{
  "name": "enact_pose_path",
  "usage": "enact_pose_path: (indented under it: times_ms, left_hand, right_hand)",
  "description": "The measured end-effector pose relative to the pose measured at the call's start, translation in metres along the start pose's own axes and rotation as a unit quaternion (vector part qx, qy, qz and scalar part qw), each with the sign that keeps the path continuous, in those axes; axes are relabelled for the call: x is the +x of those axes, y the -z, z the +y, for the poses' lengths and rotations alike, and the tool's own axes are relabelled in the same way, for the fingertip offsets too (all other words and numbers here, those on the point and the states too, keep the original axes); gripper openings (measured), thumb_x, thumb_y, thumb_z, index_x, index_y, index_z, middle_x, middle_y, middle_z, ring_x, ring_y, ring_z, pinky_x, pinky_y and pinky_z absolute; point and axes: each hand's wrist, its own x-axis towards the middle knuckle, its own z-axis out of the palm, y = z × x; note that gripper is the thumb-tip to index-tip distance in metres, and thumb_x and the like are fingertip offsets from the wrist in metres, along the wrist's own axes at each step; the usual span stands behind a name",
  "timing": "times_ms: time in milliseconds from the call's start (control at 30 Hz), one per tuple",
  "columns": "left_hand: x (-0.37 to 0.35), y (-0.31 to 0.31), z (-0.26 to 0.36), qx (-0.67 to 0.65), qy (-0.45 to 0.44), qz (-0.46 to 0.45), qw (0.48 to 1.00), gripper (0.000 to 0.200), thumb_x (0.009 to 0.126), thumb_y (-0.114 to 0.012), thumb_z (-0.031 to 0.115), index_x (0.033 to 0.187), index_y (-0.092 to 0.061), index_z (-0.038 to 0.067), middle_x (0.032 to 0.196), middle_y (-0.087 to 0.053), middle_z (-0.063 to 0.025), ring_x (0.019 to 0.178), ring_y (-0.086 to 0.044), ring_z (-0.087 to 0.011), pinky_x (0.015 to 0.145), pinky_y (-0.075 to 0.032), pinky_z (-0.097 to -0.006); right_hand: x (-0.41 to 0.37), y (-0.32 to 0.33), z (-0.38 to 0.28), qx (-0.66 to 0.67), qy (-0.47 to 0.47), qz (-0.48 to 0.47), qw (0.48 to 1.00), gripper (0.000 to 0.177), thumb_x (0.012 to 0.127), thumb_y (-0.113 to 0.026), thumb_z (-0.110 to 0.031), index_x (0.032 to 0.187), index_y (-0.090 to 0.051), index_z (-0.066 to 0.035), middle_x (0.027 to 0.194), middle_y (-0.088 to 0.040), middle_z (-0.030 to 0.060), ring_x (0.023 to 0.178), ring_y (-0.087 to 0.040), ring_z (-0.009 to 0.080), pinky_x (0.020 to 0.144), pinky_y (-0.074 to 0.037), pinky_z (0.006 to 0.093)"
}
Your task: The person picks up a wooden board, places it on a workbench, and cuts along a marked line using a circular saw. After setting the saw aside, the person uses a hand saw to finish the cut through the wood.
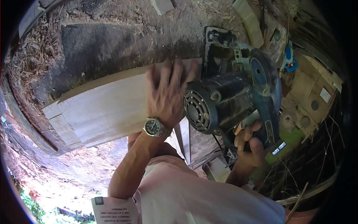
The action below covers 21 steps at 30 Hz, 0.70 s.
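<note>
A pale wooden board lies across a rough, dusty work surface, with pencil-like lines near its left end. My left hand, wearing a wristwatch, presses down on the board, its fingers hooked over the far edge. A dark circular saw rests at the board's right end, its base plate reaching past the far edge. My right hand is wrapped around the saw's rear handle. The saw's body hides the blade and the board's right end.
Sawdust and wood chips cover the surface at the left. Wood offcuts lie at the back. To the right are a blue-handled tool and a brown panel with round holes. A cord hangs below the saw.
</note>
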Motion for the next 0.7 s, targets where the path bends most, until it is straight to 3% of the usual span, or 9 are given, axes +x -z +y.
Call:
enact_pose_path:
  times_ms: [133,233,300,367,567,633,700]
  left_hand:
    - [-0.007,-0.014,-0.008,-0.022,-0.013,0.022,0.999,0.065,0.079,-0.061,0.038,0.139,-0.054,0.013,0.135,-0.053,-0.0160,0.128,-0.046,-0.0349,0.111,-0.025,-0.0616]
    - [-0.004,-0.002,-0.002,-0.018,0.000,-0.032,0.999,0.062,0.079,-0.062,0.036,0.135,-0.056,0.009,0.136,-0.054,-0.0161,0.128,-0.046,-0.0358,0.112,-0.024,-0.0615]
    - [-0.002,-0.009,-0.006,0.003,-0.007,0.006,1.000,0.062,0.078,-0.063,0.029,0.136,-0.055,0.008,0.137,-0.053,-0.0161,0.128,-0.045,-0.0348,0.112,-0.025,-0.0587]
    - [-0.001,0.001,-0.001,0.038,-0.015,0.002,0.999,0.064,0.078,-0.064,0.027,0.138,-0.052,0.007,0.136,-0.054,-0.0159,0.129,-0.045,-0.0341,0.112,-0.025,-0.0573]
    - [0.003,0.007,0.016,0.059,0.026,0.000,0.998,0.057,0.083,-0.061,0.022,0.137,-0.051,0.008,0.132,-0.056,-0.0122,0.126,-0.048,-0.0314,0.112,-0.025,-0.0556]
    - [0.007,0.015,0.026,0.069,0.030,-0.001,0.997,0.056,0.081,-0.061,0.021,0.134,-0.051,0.005,0.130,-0.056,-0.0131,0.123,-0.049,-0.0313,0.110,-0.027,-0.0557]
    - [0.026,0.020,0.039,0.066,0.072,-0.042,0.994,0.052,0.086,-0.062,0.027,0.133,-0.051,0.007,0.126,-0.056,-0.0143,0.122,-0.049,-0.0346,0.106,-0.031,-0.0574]
  right_hand:
    - [0.023,0.008,0.002,0.022,0.024,-0.027,0.999,0.039,0.083,-0.055,-0.001,0.121,-0.048,0.007,0.085,-0.058,0.0157,0.051,-0.054,0.0173,0.051,-0.046,0.0299]
    - [0.048,-0.023,-0.023,-0.053,0.033,0.010,0.998,0.039,0.084,-0.058,0.000,0.121,-0.049,0.008,0.086,-0.059,0.0159,0.052,-0.054,0.0169,0.051,-0.046,0.0295]
    - [0.035,-0.011,-0.025,-0.048,0.043,0.045,0.997,0.038,0.080,-0.066,0.000,0.116,-0.055,0.008,0.086,-0.064,0.0146,0.051,-0.054,0.0146,0.047,-0.043,0.0277]
    - [0.006,0.016,-0.033,-0.039,0.041,0.069,0.996,0.034,0.075,-0.075,-0.002,0.107,-0.065,0.006,0.079,-0.067,0.0092,0.051,-0.055,0.0103,0.043,-0.040,0.0258]
    - [-0.104,0.142,-0.079,-0.168,-0.106,0.160,0.967,0.032,0.073,-0.082,-0.011,0.099,-0.069,0.002,0.077,-0.067,0.0041,0.051,-0.055,0.0094,0.045,-0.041,0.0252]
    - [-0.136,0.179,-0.091,-0.185,-0.100,0.203,0.956,0.030,0.074,-0.083,-0.015,0.096,-0.070,0.001,0.075,-0.067,0.0039,0.051,-0.054,0.0083,0.046,-0.041,0.0250]
    - [-0.161,0.220,-0.094,-0.225,-0.096,0.251,0.936,0.031,0.074,-0.085,-0.019,0.094,-0.071,0.000,0.073,-0.067,0.0034,0.051,-0.052,0.0074,0.047,-0.041,0.0252]
